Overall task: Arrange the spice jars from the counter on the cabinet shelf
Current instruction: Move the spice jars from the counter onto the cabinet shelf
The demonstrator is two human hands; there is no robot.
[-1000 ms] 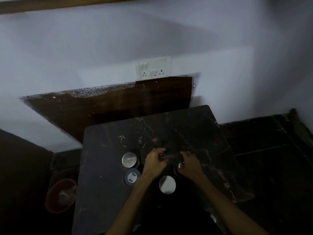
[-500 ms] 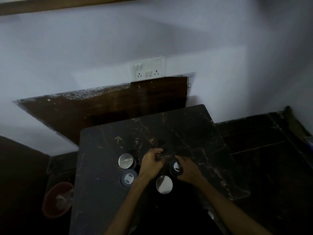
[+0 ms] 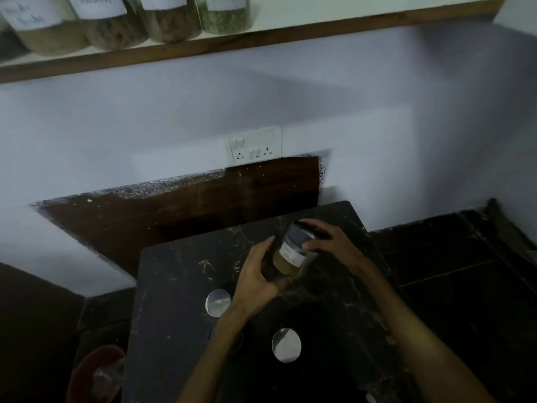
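Pale wall fills most of the view, with a white switch-and-socket plate set into it above a dark brown panel. Along the top runs a wooden cabinet shelf carrying four labelled spice jars side by side. Below, a black marble counter with pale veins takes up the lower middle; a reddish bin stands on the floor at its left.

Two jars with silver lids remain on the counter, one beside the left wrist and one nearer the camera.

A dark-lidded spice jar with a white label and yellowish contents is tilted above the counter. The right hand grips it around the lid and shoulder. The left hand curves, fingers loose, against its lower side, cradling it.
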